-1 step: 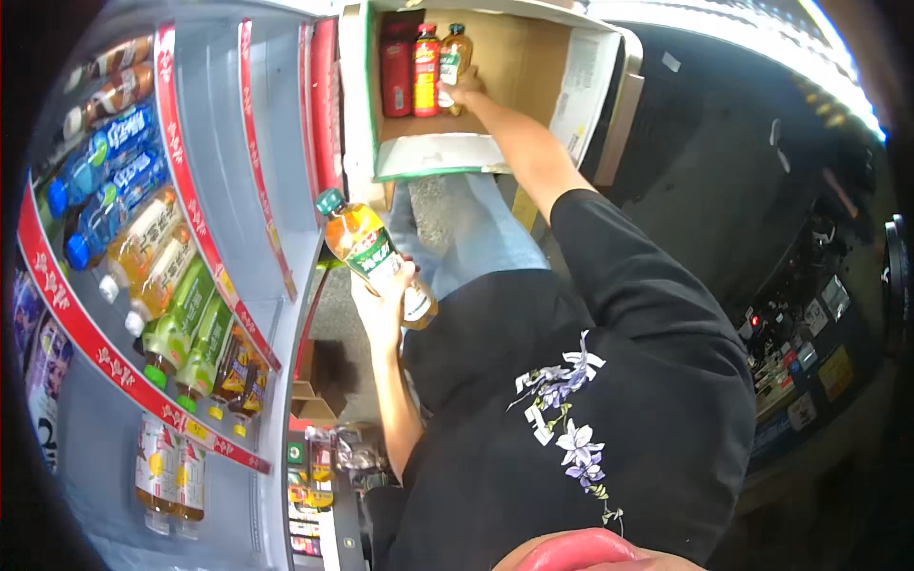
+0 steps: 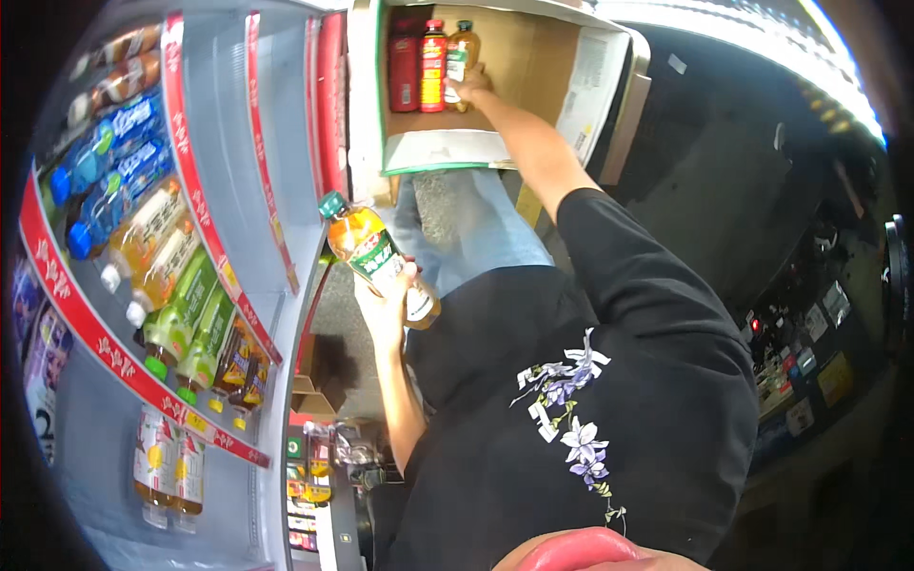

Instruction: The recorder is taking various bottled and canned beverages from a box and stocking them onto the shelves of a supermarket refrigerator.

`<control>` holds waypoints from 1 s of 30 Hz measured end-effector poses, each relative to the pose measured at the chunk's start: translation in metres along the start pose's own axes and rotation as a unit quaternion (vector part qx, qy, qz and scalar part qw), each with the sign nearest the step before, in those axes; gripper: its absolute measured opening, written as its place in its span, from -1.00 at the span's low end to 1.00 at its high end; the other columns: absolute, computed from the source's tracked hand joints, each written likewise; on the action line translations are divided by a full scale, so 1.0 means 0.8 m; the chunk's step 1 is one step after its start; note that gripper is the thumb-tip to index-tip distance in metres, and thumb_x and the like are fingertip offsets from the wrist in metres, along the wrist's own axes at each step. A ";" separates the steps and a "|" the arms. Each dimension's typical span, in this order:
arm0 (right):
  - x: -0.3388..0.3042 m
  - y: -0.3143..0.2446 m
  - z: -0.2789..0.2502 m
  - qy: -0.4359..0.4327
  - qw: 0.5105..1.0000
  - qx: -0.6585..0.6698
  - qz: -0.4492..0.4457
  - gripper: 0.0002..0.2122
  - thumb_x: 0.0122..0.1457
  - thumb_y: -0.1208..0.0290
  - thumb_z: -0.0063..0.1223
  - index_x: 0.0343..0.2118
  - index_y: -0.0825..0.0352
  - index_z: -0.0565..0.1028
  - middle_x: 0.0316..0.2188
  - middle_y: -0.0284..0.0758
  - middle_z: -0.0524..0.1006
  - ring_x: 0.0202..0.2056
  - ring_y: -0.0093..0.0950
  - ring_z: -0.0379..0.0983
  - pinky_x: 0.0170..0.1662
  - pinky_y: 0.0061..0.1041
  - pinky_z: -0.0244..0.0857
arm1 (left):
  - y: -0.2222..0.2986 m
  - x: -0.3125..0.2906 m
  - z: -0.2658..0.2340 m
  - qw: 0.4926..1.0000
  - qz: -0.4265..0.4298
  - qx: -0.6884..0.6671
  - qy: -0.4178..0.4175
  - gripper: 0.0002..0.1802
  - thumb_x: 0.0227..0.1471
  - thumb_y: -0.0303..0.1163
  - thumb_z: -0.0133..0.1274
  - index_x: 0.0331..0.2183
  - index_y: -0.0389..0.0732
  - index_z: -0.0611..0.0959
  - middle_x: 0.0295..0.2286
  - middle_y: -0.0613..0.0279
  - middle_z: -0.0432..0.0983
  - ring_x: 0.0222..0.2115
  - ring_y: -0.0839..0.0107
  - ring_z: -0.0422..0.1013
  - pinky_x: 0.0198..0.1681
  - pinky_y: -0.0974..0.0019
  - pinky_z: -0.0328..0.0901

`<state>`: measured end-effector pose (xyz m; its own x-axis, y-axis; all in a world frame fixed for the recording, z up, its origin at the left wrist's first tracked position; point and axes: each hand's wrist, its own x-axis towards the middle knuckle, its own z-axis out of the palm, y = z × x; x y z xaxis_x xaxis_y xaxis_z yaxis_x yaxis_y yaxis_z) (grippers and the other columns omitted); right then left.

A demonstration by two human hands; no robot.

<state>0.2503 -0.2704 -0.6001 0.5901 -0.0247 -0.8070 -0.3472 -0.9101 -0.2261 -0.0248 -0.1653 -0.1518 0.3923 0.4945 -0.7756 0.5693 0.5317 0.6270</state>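
Observation:
My left hand (image 2: 388,303) is wrapped round a tea bottle (image 2: 357,233) of amber drink with a green cap and a green-and-white label. The bottle leans, its cap toward the shelves. My right arm reaches into an open cardboard box (image 2: 533,57), where my right hand (image 2: 468,86) closes round a second tea bottle (image 2: 463,43) of the same look. That one stands upright against a red-and-yellow bottle (image 2: 433,71). Beside these is a dark red package (image 2: 404,76). Some of my right fingers are hidden behind the bottle.
Shelves with red edge strips (image 2: 119,362) run along the left. They hold blue-capped bottles (image 2: 114,181), green-labelled bottles (image 2: 205,338) and clear-capped bottles (image 2: 171,466). A small brown carton (image 2: 314,385) stands on the floor beyond my left forearm. Dark floor (image 2: 709,152) stretches to the right.
The whole view has shifted slightly, so the box and shelves sit a little farther right and higher. Both hands keep their holds.

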 end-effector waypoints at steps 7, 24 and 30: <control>-0.080 0.001 -0.144 -0.385 0.895 0.227 -0.009 -0.59 0.29 0.08 0.19 0.08 0.20 0.47 -0.11 -0.42 0.59 -0.09 -0.59 0.51 -0.06 -0.51 0.39 | -0.023 -0.040 -0.054 0.995 0.027 -0.060 0.078 -0.57 0.04 -0.46 0.29 -0.08 -0.26 0.49 -0.32 0.09 0.65 -0.38 0.38 0.58 -0.27 0.30 0.48; -0.711 -0.231 -0.250 -0.329 0.684 0.014 -0.651 -0.35 -0.07 0.42 0.50 0.11 0.38 0.42 -0.04 -0.28 0.56 0.02 -0.47 0.48 0.13 -0.40 0.34 | 0.060 -0.238 -0.198 0.721 0.528 -0.330 0.304 -0.24 -0.29 -0.61 0.48 -0.01 -0.30 0.46 -0.10 0.12 0.53 -0.15 0.37 0.51 -0.06 0.22 0.45; -0.817 -0.287 -0.070 -0.081 0.381 -0.229 -0.892 -0.43 0.36 -0.13 -0.11 0.31 0.08 0.25 0.28 -0.21 0.28 0.26 -0.23 0.27 0.29 -0.14 0.20 | 0.054 -0.255 -0.345 0.612 0.554 -0.145 0.546 -0.28 -0.07 -0.45 0.39 0.11 -0.26 0.42 0.01 0.12 0.47 0.02 0.24 0.43 0.12 0.12 0.36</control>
<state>-0.0146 -0.0688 0.0096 -0.4767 0.7945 0.3763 0.6867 0.6038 -0.4048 -0.2798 -0.0537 0.0535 -0.3846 0.7421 0.5490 0.1774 -0.5243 0.8329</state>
